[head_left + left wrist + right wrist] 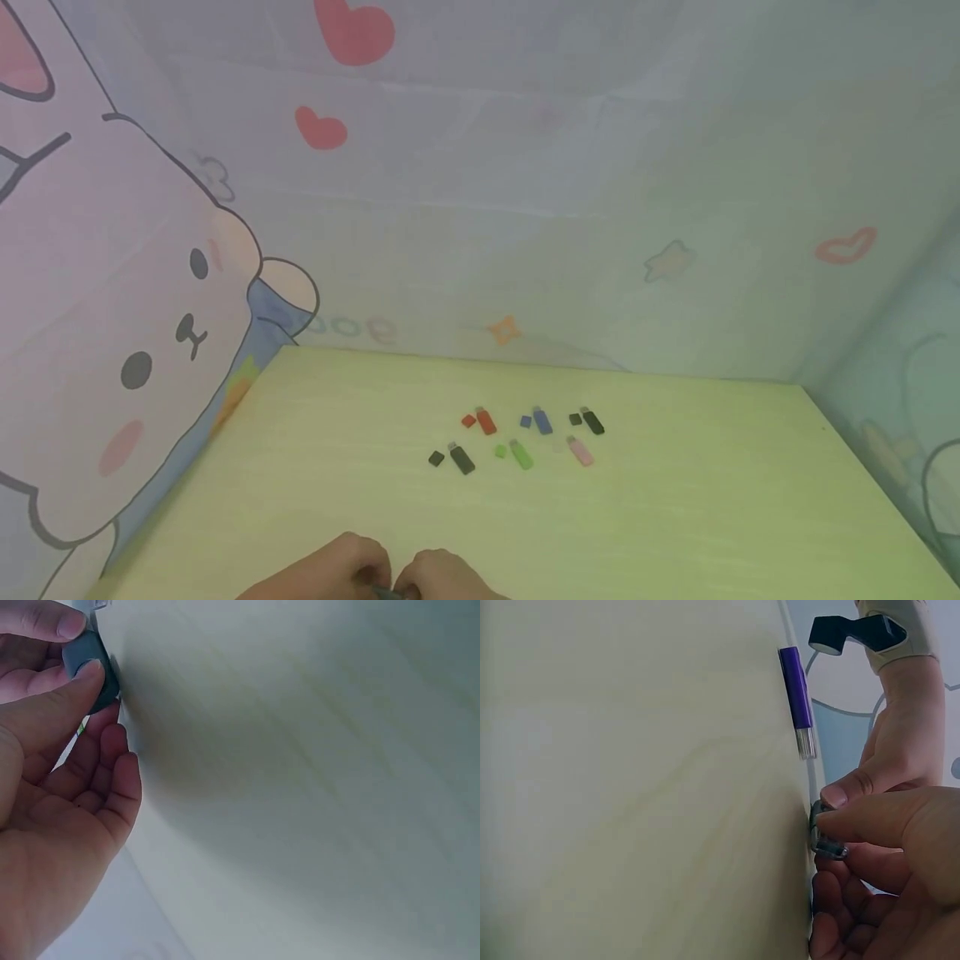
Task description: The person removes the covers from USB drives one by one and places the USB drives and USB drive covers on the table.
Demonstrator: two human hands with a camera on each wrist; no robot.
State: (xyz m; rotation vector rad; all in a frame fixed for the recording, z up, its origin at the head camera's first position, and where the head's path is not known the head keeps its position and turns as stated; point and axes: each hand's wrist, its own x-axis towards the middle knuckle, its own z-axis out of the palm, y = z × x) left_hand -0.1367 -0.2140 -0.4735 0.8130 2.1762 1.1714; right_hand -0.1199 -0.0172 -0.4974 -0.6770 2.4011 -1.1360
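At the bottom of the head view my left hand [341, 568] and right hand [444, 575] meet. Between thumb and fingers, the left hand [64, 791] pinches a small dark teal rounded block [101, 696]. A clear, greyish part shows at its upper end in the left wrist view. From the right wrist view, my right hand [922, 847] pinches that grey see-through end [829, 846], thumb and finger pressed on it. The two hands hold the piece together; fingers hide much of it, and its exact kind is unclear.
Several USB sticks lie uncapped in two rows, among them a red one [487, 422], a blue one [543, 422] and a pink one [581, 452], with small caps beside them. A purple piece with a clear end [795, 690] lies along the table's edge. Printed cloth [480, 208] hangs behind.
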